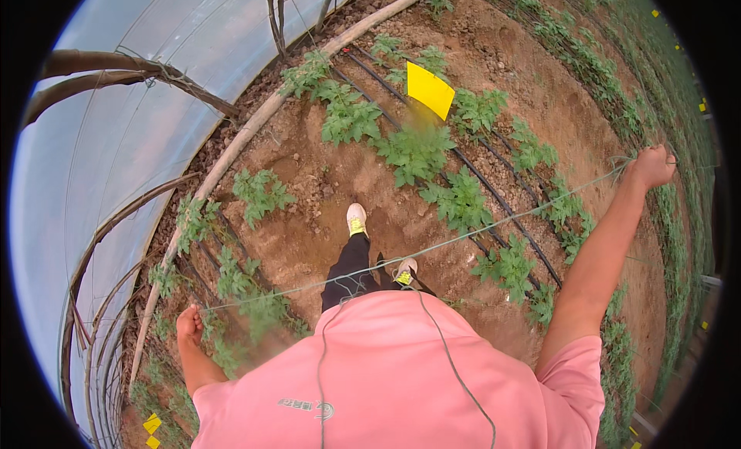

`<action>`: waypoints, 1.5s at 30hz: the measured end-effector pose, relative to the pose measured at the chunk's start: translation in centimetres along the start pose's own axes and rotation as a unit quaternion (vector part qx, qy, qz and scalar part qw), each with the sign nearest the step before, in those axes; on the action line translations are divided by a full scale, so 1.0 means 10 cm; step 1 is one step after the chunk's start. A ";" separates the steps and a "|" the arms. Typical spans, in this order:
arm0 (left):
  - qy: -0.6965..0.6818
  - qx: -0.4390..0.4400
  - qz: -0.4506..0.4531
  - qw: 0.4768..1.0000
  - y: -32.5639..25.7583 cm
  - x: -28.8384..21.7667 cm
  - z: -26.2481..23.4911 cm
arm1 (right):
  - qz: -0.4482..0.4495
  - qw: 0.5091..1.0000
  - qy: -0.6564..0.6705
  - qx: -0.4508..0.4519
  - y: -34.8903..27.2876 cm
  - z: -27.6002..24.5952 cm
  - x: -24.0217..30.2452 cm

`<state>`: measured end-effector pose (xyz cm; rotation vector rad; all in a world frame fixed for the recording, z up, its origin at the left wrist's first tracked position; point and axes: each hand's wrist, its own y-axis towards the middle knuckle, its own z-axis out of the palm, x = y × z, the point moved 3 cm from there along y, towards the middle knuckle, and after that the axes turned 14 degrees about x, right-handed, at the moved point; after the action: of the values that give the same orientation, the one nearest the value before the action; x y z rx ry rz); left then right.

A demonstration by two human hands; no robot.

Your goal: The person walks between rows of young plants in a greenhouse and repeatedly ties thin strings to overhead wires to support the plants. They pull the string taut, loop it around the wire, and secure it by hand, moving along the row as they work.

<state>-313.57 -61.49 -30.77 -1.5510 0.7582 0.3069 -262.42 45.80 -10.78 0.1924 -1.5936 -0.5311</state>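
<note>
A thin green string [455, 240] runs across in front of my body, pulled nearly straight between my two hands. My left hand [190, 324], low at the left, is closed on one end of it. Out to the right and farther up, my right hand [653, 167] is closed in a fist on the other end, where loose loops of string stick out around the fingers. Both arms are spread wide. Below the string grow leafy green plants [505, 270]. Some slack string dangles near my legs, and cords hang over my pink shirt [401, 372].
Black drip hoses [502, 206] run along the plant rows in brown soil [309, 183]. A yellow card [430, 90] hangs above the plants ahead. A long wooden pole [255, 125], bent wooden supports [139, 67] and plastic sheeting [93, 187] border the left side.
</note>
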 end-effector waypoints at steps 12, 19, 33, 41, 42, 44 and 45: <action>0.166 0.032 0.090 0.982 0.80 -0.66 1.68 | 0.186 0.905 0.061 0.377 -1.70 1.43 -0.31; 0.504 0.238 0.224 0.800 0.69 -1.52 4.12 | 0.154 0.855 -0.179 0.461 -2.61 1.62 -1.45; -0.003 0.150 0.655 0.741 -0.41 -5.19 6.33 | 0.231 0.814 -0.204 0.493 -3.39 1.07 -1.52; -0.289 0.308 0.592 0.686 -0.48 -5.76 6.77 | 0.317 0.835 -0.103 0.438 -3.83 0.79 -1.73; -0.284 0.314 0.589 0.688 -0.46 -5.77 6.79 | 0.333 0.834 -0.104 0.427 -3.88 0.79 -1.66; -0.272 0.327 0.578 0.696 -0.48 -5.83 6.89 | 0.352 0.837 -0.074 0.412 -3.90 0.83 -1.58; -0.247 0.323 0.590 0.697 -0.47 -5.87 6.95 | 0.364 0.837 -0.062 0.404 -3.93 0.79 -1.55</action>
<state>-337.38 21.38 -1.51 -0.0859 1.1697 1.1987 -276.08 19.84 -42.23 0.1609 -1.7838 0.7646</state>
